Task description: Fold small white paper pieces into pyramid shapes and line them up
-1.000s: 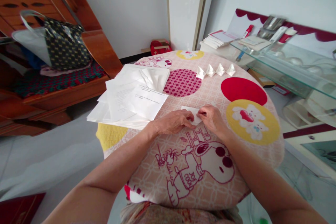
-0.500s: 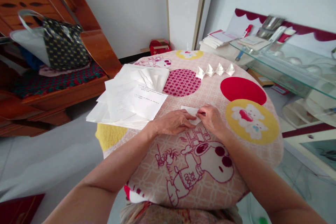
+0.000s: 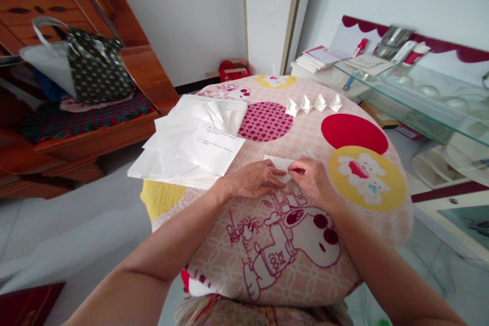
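A small piece of white paper (image 3: 277,161) lies on the patterned tablecloth (image 3: 229,249), partly covered by my hands. My left hand (image 3: 256,178) rests over its left and near part, fingers stretched out and laid flat. At the paper's right side my right hand (image 3: 310,175) has thumb and fingers pinched together on its edge. How the paper is folded under the fingers is hidden. Beyond the hands, several folded white paper shapes (image 3: 320,103) with pointed tops stand in a row. Left of my hands lies a loose pile of printed white sheets (image 3: 214,150).
A wooden bench (image 3: 141,76) with a dark patterned bag (image 3: 95,69) on it stands at the left. To the right is a glass shelf (image 3: 428,97) with metal bowls and books near it. A red bag (image 3: 231,70) sits on the floor behind the table.
My right hand has shifted very slightly right and towards me along the paper's edge. My left hand stays on the paper. The whole view has moved a little.
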### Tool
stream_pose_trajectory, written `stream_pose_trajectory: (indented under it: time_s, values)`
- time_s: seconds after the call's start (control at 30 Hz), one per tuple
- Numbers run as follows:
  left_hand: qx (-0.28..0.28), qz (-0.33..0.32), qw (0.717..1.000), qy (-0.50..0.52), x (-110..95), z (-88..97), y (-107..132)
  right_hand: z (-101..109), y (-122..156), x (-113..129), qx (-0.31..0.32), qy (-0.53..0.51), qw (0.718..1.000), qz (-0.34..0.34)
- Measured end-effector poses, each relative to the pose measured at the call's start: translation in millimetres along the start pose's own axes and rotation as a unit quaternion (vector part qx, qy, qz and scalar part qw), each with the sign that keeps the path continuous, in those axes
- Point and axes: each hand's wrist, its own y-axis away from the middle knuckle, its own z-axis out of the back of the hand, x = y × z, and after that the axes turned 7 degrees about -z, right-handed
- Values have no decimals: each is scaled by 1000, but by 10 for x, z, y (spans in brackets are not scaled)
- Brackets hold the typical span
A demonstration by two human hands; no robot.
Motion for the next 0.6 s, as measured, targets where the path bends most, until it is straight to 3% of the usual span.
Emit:
stream_pose_trajectory:
  time_s: [0.1, 0.27, 0.6]
  values:
    - [-5, -4, 1000, 1, -3, -2, -9, -59, 25, 1, 30, 34, 999, -13]
    - [1, -11, 1000, -1, -16, 16, -19, -107, 32, 32, 26, 61, 997, -37]
    - [3, 8, 1000, 2, 11, -27, 9, -2, -54, -56, 5, 73, 992, -106]
